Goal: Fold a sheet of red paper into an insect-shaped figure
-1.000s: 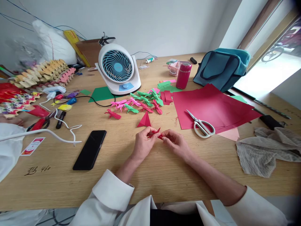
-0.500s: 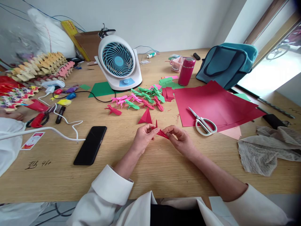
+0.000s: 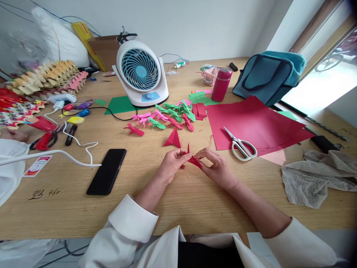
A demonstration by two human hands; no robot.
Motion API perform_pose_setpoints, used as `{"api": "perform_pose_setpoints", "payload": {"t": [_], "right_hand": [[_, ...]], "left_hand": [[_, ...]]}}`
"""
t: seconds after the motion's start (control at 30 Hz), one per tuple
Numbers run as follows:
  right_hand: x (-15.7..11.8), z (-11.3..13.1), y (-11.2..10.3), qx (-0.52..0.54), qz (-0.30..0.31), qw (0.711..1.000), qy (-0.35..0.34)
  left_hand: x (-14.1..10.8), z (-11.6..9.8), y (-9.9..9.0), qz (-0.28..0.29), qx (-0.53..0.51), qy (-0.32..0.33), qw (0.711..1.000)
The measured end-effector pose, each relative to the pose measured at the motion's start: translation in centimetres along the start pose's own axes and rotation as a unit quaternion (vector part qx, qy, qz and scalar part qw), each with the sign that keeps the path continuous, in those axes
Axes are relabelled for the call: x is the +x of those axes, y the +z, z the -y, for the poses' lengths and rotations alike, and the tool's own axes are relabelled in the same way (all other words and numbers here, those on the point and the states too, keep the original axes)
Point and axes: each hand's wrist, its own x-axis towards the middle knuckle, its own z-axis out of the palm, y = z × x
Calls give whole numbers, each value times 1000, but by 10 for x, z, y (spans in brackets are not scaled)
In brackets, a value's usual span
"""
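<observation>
Between my hands is a small piece of folded red paper [image 3: 195,161], with one thin point standing up. My left hand [image 3: 174,163] pinches its left part between thumb and fingers. The fingers of my right hand [image 3: 216,167] are closed on its right end. Just beyond my left fingertips lies a red folded paper triangle [image 3: 173,138]. Farther back is a pile of folded paper figures [image 3: 167,115] in pink, green and red. To the right, white-handled scissors [image 3: 241,145] rest partly on large red paper sheets [image 3: 251,123].
A black phone [image 3: 106,172] lies left of my arms, near a white cable [image 3: 55,152]. Behind the figures stand a white fan [image 3: 141,72] and a red flask [image 3: 221,85]. A blue bag [image 3: 269,78] and a crumpled cloth [image 3: 312,178] are on the right. Another person's hand [image 3: 15,134] shows at far left.
The folded red paper has shifted slightly right and tilted in my fingers. My right fingers have curled more around its end. The things on the table look the same.
</observation>
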Motion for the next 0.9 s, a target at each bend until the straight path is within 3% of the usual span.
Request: {"api": "perform_pose_setpoints", "payload": {"t": [0.4, 0.6, 0.9], "right_hand": [[-3, -1, -4, -133, 26, 986, -99], [0, -1, -6, -161, 50, 981, -99], [-3, -2, -4, -125, 32, 989, -78]], "left_hand": [[1, 1, 1, 1, -5, -12, 1000], [0, 2, 3, -5, -4, -3, 1000], [0, 2, 0, 1, -2, -5, 1000]]}}
